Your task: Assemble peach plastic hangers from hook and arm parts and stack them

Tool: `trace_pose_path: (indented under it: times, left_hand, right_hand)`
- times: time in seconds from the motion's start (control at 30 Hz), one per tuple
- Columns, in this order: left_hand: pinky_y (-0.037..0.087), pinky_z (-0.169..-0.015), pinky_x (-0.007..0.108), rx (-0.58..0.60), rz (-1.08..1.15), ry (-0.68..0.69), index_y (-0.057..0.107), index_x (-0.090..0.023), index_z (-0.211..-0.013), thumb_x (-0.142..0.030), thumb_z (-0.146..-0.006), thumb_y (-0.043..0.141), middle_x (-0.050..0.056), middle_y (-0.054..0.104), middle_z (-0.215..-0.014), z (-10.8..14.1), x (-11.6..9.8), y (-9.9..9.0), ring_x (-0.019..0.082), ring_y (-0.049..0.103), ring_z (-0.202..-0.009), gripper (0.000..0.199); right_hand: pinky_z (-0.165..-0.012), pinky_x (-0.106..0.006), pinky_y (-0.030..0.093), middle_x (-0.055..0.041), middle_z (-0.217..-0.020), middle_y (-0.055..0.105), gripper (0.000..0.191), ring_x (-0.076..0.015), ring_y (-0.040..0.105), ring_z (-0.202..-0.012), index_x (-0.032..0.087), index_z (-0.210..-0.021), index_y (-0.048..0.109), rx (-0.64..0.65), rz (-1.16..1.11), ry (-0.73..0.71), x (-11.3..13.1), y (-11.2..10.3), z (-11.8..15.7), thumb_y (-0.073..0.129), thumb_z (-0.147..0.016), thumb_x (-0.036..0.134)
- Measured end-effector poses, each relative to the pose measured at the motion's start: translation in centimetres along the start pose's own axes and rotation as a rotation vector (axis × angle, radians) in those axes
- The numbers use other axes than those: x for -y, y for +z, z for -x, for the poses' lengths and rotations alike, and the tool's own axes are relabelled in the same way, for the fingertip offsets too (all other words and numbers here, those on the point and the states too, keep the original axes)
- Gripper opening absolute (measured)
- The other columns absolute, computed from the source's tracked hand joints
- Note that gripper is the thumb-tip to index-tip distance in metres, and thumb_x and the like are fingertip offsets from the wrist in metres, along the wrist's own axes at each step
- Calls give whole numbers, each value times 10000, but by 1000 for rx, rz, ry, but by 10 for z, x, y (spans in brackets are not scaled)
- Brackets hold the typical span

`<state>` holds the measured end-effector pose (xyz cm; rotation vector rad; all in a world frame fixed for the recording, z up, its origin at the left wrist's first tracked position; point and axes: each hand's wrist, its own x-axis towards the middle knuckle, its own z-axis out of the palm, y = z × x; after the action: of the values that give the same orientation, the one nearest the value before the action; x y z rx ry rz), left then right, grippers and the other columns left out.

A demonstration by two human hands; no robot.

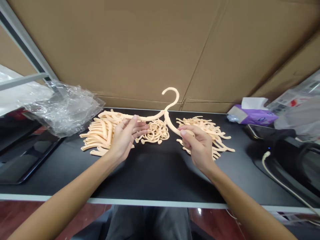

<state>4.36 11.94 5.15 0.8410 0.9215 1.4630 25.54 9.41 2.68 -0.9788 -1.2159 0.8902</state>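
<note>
A peach-coloured hanger (152, 118) with its hook upward is held above the black table, its two arms spread. My right hand (197, 143) pinches the hanger's right arm between thumb and fingers. My left hand (126, 135) is at the hanger's left arm, thumb against it and the other fingers stretched out. Behind my left hand lies a pile of hanger arms (100, 133). A heap of hooks (156, 131) sits in the middle. More thin hanger arms (215, 133) are piled behind and beside my right hand.
Crumpled clear plastic bags (65, 106) and a dark tablet (32, 160) are at the left. At the right are a purple tissue pack (255, 115), a phone (265, 131) and a white cable (280, 183). Cardboard (150, 50) stands behind the black table (155, 176).
</note>
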Motion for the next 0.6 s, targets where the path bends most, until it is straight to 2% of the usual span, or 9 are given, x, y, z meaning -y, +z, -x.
trace_pose_path:
  times: [0.13, 0.2, 0.23, 0.33, 0.4, 0.5, 0.6]
  left_hand:
    - [610, -755, 291, -58, 67, 39, 605, -116, -963, -239, -955, 588, 89, 728, -801, -7, -9, -4, 188, 747, -777, 124]
    - [604, -780, 278, -83, 103, 55, 580, -134, -936, -176, -930, 598, 65, 721, -803, -11, -12, -7, 164, 741, -779, 46]
    - [601, -799, 276, -97, 115, 78, 559, -151, -937, -129, -896, 621, 40, 715, -795, -13, -14, -9, 151, 738, -775, 78]
    - [597, -799, 287, -118, 86, 179, 490, -216, -1045, -40, -775, 674, -41, 680, -740, -18, -17, -13, 133, 724, -713, 371]
    - [594, -733, 287, -95, 15, 218, 461, -242, -1143, -71, -737, 688, -58, 663, -720, -19, -21, -15, 140, 711, -662, 496]
    - [583, -688, 288, -9, -73, 225, 472, -245, -1238, -125, -706, 674, -65, 637, -698, -17, -27, -16, 152, 698, -644, 581]
    - [585, -715, 305, 70, -83, 191, 541, -245, -1232, -267, -772, 664, -25, 673, -739, -15, -31, -16, 173, 706, -714, 477]
  right_hand:
    - [-446, -237, 220, 66, -535, 404, 144, -79, 314, -474, 198, -831, 723, -3, -19, 20, -2, 0, -3, 705, -801, 338]
    - [-437, -236, 208, 76, -506, 373, 151, -78, 296, -457, 195, -823, 714, -24, -48, 39, -2, 0, -5, 700, -790, 342]
    - [-436, -236, 212, 81, -494, 359, 151, -79, 291, -453, 194, -821, 710, -38, -55, 45, -2, 0, -6, 699, -784, 340]
    - [-443, -238, 234, 85, -479, 355, 154, -81, 304, -451, 192, -825, 706, -64, -40, 55, -2, -1, -7, 704, -772, 336]
    - [-438, -237, 224, 83, -483, 364, 159, -81, 310, -449, 191, -824, 705, -55, -37, 60, -2, -2, -7, 707, -769, 340]
    - [-438, -237, 203, 79, -488, 367, 148, -80, 303, -452, 192, -812, 706, -42, -49, 52, 0, -4, -8, 705, -770, 335]
    - [-448, -245, 197, 63, -515, 401, 128, -85, 315, -473, 194, -798, 714, -2, -15, 35, 3, -6, -8, 708, -775, 320]
